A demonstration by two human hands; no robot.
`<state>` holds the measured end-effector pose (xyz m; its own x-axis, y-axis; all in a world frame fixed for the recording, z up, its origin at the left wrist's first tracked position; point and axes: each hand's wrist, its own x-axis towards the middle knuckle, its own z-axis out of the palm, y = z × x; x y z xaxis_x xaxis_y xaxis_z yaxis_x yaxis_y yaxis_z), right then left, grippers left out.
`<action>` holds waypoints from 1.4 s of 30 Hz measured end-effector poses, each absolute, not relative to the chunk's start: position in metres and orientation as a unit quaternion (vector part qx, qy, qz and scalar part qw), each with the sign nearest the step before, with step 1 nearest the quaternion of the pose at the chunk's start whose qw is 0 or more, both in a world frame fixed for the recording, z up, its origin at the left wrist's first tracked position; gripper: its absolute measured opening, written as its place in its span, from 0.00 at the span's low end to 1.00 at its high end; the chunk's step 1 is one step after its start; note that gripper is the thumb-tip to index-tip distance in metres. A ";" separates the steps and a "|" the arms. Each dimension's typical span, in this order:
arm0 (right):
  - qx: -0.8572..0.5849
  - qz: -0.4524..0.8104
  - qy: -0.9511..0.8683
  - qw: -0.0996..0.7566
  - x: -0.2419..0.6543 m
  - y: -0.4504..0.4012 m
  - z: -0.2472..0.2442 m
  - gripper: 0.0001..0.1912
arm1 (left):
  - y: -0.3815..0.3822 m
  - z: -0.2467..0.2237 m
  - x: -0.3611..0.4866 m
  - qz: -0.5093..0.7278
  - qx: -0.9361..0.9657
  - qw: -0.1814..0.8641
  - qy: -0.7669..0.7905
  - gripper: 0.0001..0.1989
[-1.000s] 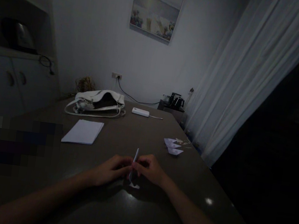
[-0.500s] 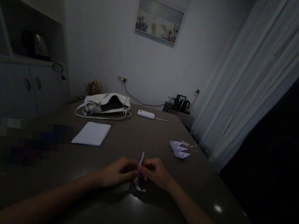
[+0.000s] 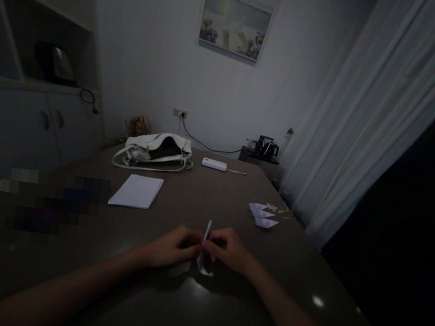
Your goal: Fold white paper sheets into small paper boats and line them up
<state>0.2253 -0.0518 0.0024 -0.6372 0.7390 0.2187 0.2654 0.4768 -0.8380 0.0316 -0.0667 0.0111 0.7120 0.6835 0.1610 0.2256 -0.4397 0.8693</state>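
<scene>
Head view: folded paper (image 3: 207,230) edge-on between our left hand (image 3: 175,247) and right hand (image 3: 230,250)

We have both hands together at the near middle of the worktop (image 3: 201,195), fingertips closed on the folded paper from either side. It lies directly between them, so neither hand is clearly nearer. The relation that counts, as we judge it, is this: the paper's broad faces look sideways, toward our palms, while a thin edge faces us.

Its long axis runs upright in our view, the top end leaning slightly right and pointing up past our fingers. At the lower end it opens into a pale flap (image 3: 206,273), close over the worktop; whether it touches, we cannot tell. Seen this thin, its folds are hard to read.

Ahead and to the right of our right hand, three paper boats (image 3: 263,215) sit well apart from it, pointing roughly left to right. A stack of paper sheets (image 3: 137,192) lies ahead of our left hand.
</scene>
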 end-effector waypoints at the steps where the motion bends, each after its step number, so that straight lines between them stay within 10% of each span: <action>1: -0.310 0.407 -0.808 0.291 0.225 -0.052 0.003 0.17 | -0.067 0.011 0.031 0.255 0.810 0.448 0.281 0.17; 42: -0.373 0.252 -0.833 0.322 0.223 -0.053 0.008 0.12 | -0.064 0.009 0.031 0.278 0.855 0.278 0.338 0.15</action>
